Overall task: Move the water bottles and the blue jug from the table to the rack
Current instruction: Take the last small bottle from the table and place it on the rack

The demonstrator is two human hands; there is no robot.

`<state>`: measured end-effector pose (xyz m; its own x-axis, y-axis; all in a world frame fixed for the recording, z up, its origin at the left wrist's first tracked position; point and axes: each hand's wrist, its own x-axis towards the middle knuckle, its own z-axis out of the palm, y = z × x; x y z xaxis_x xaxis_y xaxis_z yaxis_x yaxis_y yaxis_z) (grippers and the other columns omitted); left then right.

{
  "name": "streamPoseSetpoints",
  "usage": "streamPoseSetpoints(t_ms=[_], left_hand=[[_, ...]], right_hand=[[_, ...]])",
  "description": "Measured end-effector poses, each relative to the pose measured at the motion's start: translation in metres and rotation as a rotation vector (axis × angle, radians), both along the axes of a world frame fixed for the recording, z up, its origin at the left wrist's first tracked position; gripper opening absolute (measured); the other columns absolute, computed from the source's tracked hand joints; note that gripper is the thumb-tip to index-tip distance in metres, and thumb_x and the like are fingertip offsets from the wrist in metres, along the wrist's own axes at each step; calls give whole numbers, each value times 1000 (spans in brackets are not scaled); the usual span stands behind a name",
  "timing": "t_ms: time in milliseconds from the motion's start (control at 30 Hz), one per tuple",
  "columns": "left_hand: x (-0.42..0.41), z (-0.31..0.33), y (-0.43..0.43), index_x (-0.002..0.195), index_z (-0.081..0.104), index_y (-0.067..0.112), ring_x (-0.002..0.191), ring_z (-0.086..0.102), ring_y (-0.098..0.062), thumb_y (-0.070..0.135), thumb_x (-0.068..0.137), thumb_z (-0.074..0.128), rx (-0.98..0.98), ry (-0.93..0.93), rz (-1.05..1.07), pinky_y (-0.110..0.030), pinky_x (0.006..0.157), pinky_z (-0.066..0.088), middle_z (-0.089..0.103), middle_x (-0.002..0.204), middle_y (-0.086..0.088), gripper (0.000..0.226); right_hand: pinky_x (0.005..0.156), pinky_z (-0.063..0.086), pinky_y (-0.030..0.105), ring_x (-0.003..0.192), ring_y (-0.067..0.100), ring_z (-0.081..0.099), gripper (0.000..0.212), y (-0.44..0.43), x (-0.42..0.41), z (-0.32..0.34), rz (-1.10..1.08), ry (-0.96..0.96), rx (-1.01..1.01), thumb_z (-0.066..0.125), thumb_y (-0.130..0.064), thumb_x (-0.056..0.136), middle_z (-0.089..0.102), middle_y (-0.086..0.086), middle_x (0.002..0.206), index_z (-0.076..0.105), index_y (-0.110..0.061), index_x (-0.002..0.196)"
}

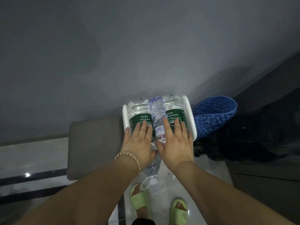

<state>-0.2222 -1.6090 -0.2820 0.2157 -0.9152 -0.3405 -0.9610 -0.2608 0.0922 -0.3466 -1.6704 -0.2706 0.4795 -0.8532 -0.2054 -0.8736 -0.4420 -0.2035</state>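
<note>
Grey cushion point(95, 146) sits at the left, a flat padded block on the pale tiled floor point(32, 156) with its dark stripes. Just to its right stands the white rack point(190, 114), its two rounded side rails framing three clear plastic bottles lying on their sides, bases toward the wall. The left green-label bottle point(138, 111) lies against the left rail. The person's left hand point(140, 140), a beaded bracelet point(128, 157) on its wrist, lies flat on that bottle with fingers spread and straight, pressing on it rather than gripping. Between the two big bottles lies the slimmer bottle with a white label point(158, 120), longer than the rack, its capped neck sticking out toward the person above the floor, a loose ring dangling from the cap. Right of it lies the right green-label bottle point(173, 109), against the right rail. The right hand point(176, 142) rests on it the same way, palm down, fingers apart, nothing clasped. Further right, a blue knobbly mat point(214, 116) leans by the rack, and dark cloth is heaped beside it. Below, two feet in green slippers point(141, 203) stand on the tiles.
</note>
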Motion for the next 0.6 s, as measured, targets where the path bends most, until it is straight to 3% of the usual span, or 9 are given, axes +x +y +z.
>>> streamPoseSetpoints(t_ms=[300,600], left_hand=[[-45,68,11,146,-13,16,143,-6,-22,59,88,30,-213,-140,9,-49,113,-5,-7,157,-5,84],[-145,172,104,148,-3,15,143,0,-23,55,87,36,-435,-325,238,-48,113,0,1,158,-7,82]], right_hand=[[115,0,49,145,25,-4,74,18,-50,71,72,-101,-111,35,-60,92,1,8,159,-1,-32,150],[115,3,47,145,24,1,72,87,-141,158,306,-330,-276,37,-57,92,6,9,159,8,-28,151]])
